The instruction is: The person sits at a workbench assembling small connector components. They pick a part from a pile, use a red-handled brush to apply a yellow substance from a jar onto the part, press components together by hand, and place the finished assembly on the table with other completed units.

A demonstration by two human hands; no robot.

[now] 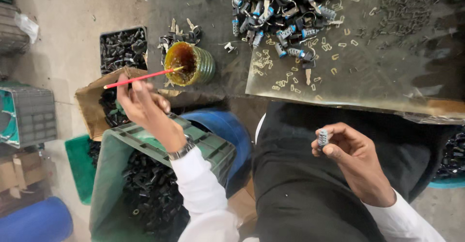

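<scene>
Pinched between thumb and fingers, the thin red stick (140, 78) sits tight in the left hand (140, 101). That hand is closed around the near end of the stick. The far tip of the stick dips into the small round green tin full of sticky yellow-brown grease (190, 64). The tin stands on the dark table (193, 9), just past the left hand's fingers.

The right hand (351, 152) is closed too. Its thumb and fingers hold a small grey ridged metal cylinder (322, 138), standing up above the person's dark lap. This hand is well apart from the left hand and the tin.

Under the left wrist is a green plastic crate (160, 145) filled with little black metal parts. A silver watch (181, 150) is on that wrist, next to a white sleeve. Beside the left hand's knuckles is a torn brown cardboard box (89, 101) with more black parts inside. Past that box is a dark tray of black parts (123, 48).

Farther up the table from the tin lies a big pile of black and blue lock pieces with keys (281, 9). Little bent pale metal clips (290, 72) are scattered between the pile and the right hand. A blue barrel (227, 130) peeks out behind the crate.
</scene>
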